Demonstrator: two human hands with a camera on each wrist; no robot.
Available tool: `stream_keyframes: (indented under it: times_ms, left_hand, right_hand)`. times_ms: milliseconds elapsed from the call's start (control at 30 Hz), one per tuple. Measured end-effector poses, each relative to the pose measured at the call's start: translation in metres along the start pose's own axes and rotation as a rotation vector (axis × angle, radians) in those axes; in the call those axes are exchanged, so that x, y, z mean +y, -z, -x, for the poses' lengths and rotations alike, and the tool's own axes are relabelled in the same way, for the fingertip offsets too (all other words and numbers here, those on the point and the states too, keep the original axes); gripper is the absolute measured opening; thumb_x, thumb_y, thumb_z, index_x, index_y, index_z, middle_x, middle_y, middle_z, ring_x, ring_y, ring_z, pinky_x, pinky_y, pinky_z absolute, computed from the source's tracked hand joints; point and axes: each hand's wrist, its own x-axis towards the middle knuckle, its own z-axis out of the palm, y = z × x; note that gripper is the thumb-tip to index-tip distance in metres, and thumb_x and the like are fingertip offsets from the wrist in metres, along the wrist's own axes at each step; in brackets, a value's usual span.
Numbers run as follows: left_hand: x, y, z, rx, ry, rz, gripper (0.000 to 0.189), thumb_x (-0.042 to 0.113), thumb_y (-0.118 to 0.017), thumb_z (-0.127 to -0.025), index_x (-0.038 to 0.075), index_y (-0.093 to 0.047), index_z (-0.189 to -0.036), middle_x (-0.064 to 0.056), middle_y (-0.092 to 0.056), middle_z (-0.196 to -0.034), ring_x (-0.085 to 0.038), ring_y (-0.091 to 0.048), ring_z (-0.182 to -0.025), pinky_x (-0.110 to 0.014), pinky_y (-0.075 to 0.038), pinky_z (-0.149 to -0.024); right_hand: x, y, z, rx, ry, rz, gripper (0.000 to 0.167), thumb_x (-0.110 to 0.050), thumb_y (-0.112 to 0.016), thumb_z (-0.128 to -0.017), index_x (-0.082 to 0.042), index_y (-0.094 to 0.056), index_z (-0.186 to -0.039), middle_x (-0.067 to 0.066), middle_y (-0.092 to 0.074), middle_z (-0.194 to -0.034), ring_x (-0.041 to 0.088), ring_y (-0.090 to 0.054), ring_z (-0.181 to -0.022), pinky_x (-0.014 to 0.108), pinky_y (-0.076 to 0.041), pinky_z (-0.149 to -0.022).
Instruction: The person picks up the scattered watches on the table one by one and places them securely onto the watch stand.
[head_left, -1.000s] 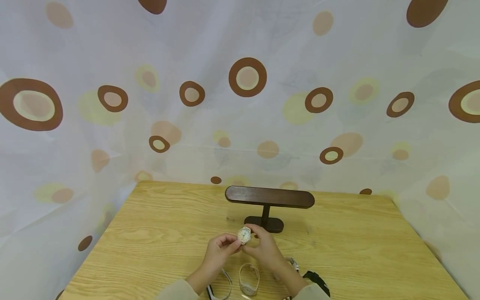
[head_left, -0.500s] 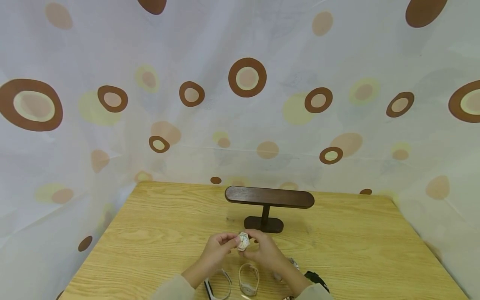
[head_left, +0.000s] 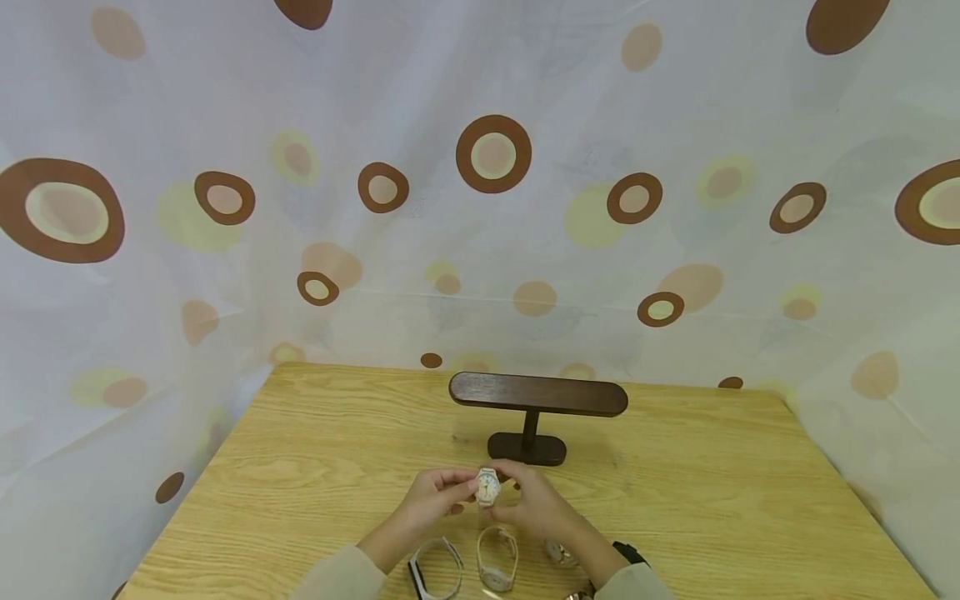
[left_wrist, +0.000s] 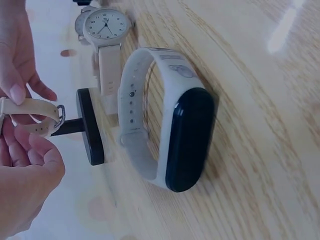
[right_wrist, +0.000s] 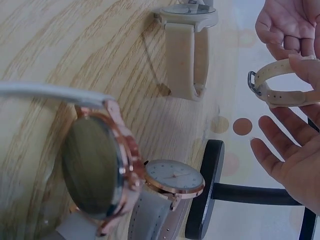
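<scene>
Both hands hold a small wristwatch (head_left: 487,487) with a pale round dial and cream strap, raised in front of the dark stand. Its dial faces the head camera. My left hand (head_left: 435,496) pinches the dial's left side, thumb at the edge. On the other side, my right hand (head_left: 528,496) has its index finger at the top of the watch and its thumb at the bottom. The left wrist view shows the cream strap (left_wrist: 42,107) hanging as a buckled loop. Seen from the right wrist, the left hand (right_wrist: 287,30) is above and the right hand (right_wrist: 295,155) below the strap.
The dark wooden watch stand (head_left: 536,394) has a bare bar. Nearer lie a white fitness band (left_wrist: 145,160) with a black screen, a beige watch (head_left: 497,577), a grey-strapped watch (right_wrist: 172,177), a dark-faced rose-gold watch (right_wrist: 92,165) and a black strap (head_left: 628,552).
The held watch has moved slightly down toward the body, and its tilted dial now stands more upright. Both hands have shifted a little with it; the stand has stayed put.
</scene>
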Motion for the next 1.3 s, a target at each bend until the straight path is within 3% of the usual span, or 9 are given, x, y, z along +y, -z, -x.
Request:
stream_keyframes:
  times_ms: [233, 467, 700, 833, 967, 1033, 1100, 1200, 1300]
  left_hand:
    - [0.002, 0.003, -0.001, 0.048, -0.01, -0.036, 0.036, 0.02, -0.058, -0.092, -0.009, -0.059, -0.113, 0.006, -0.067, -0.091, -0.004, -0.057, -0.081, -0.027, -0.05, -0.076]
    - [0.007, 0.013, -0.007, 0.186, 0.002, -0.071, 0.034, 0.018, -0.057, -0.092, -0.008, -0.059, -0.115, -0.001, -0.068, -0.093, -0.005, -0.058, -0.081, -0.03, -0.052, -0.076]
    - [0.019, 0.028, -0.015, 0.325, -0.007, -0.055, 0.03, 0.014, -0.054, -0.094, -0.007, -0.058, -0.115, -0.007, -0.067, -0.098, -0.007, -0.059, -0.082, -0.034, -0.052, -0.08]
    - [0.022, 0.033, -0.02, 0.361, -0.012, -0.05, 0.029, 0.014, -0.053, -0.094, -0.006, -0.058, -0.116, -0.009, -0.067, -0.1, -0.007, -0.059, -0.082, -0.033, -0.052, -0.081]
    - [0.024, 0.037, -0.026, 0.387, -0.008, -0.038, 0.028, 0.013, -0.054, -0.094, -0.005, -0.059, -0.115, -0.007, -0.066, -0.099, -0.006, -0.058, -0.082, -0.032, -0.052, -0.082]
    - [0.026, 0.038, -0.027, 0.4, -0.006, -0.034, 0.028, 0.013, -0.054, -0.094, -0.004, -0.059, -0.115, -0.005, -0.066, -0.097, -0.006, -0.058, -0.081, -0.031, -0.052, -0.081]
    - [0.026, 0.039, -0.028, 0.407, -0.006, -0.033, 0.028, 0.013, -0.054, -0.094, -0.004, -0.059, -0.115, -0.004, -0.066, -0.096, -0.006, -0.058, -0.08, -0.029, -0.052, -0.079]
    - [0.027, 0.039, -0.028, 0.411, -0.001, -0.028, 0.028, 0.013, -0.054, -0.094, -0.004, -0.059, -0.116, -0.004, -0.066, -0.095, -0.005, -0.058, -0.079, -0.025, -0.051, -0.075]
    - [0.028, 0.038, -0.029, 0.414, -0.001, -0.03, 0.028, 0.014, -0.054, -0.094, -0.004, -0.059, -0.115, -0.003, -0.066, -0.094, -0.006, -0.058, -0.079, -0.025, -0.051, -0.076]
  right_hand:
    - [-0.001, 0.009, 0.006, 0.095, -0.025, 0.026, 0.054, -0.014, -0.073, -0.079, -0.003, -0.052, -0.128, 0.016, -0.056, -0.125, 0.037, -0.05, -0.113, 0.058, -0.042, -0.093]
    - [-0.001, 0.025, 0.014, 0.252, -0.051, 0.171, 0.054, -0.009, -0.073, -0.079, -0.007, -0.053, -0.129, 0.014, -0.054, -0.128, 0.035, -0.046, -0.121, 0.054, -0.043, -0.098]
    - [0.02, 0.047, 0.017, 0.539, 0.253, 0.545, 0.052, -0.004, -0.082, -0.064, 0.0, -0.061, -0.112, 0.014, -0.062, -0.109, 0.032, -0.055, -0.103, 0.047, -0.05, -0.086]
    - [0.029, 0.057, 0.016, 0.69, 0.396, 0.64, 0.052, -0.005, -0.084, -0.061, 0.004, -0.062, -0.107, 0.019, -0.061, -0.104, 0.035, -0.056, -0.097, 0.05, -0.048, -0.082]
    - [0.035, 0.064, 0.016, 0.761, 0.439, 0.642, 0.046, -0.031, -0.068, -0.083, 0.006, -0.061, -0.109, 0.025, -0.059, -0.107, 0.04, -0.054, -0.098, 0.054, -0.045, -0.081]
    - [0.038, 0.066, 0.016, 0.766, 0.428, 0.647, 0.047, -0.035, -0.061, -0.086, 0.006, -0.061, -0.11, 0.026, -0.057, -0.109, 0.042, -0.053, -0.098, 0.055, -0.045, -0.079]
    - [0.041, 0.068, 0.017, 0.773, 0.408, 0.667, 0.045, -0.026, -0.071, -0.081, 0.006, -0.061, -0.11, 0.027, -0.056, -0.11, 0.042, -0.052, -0.098, 0.056, -0.045, -0.078]
    - [0.047, 0.071, 0.019, 0.779, 0.371, 0.71, 0.06, -0.004, -0.087, -0.058, 0.004, -0.061, -0.111, 0.028, -0.055, -0.113, 0.044, -0.05, -0.1, 0.058, -0.044, -0.078]
    - [0.051, 0.074, 0.019, 0.778, 0.337, 0.765, 0.071, 0.0, -0.089, -0.048, 0.003, -0.06, -0.113, 0.028, -0.053, -0.116, 0.047, -0.048, -0.103, 0.061, -0.043, -0.079]
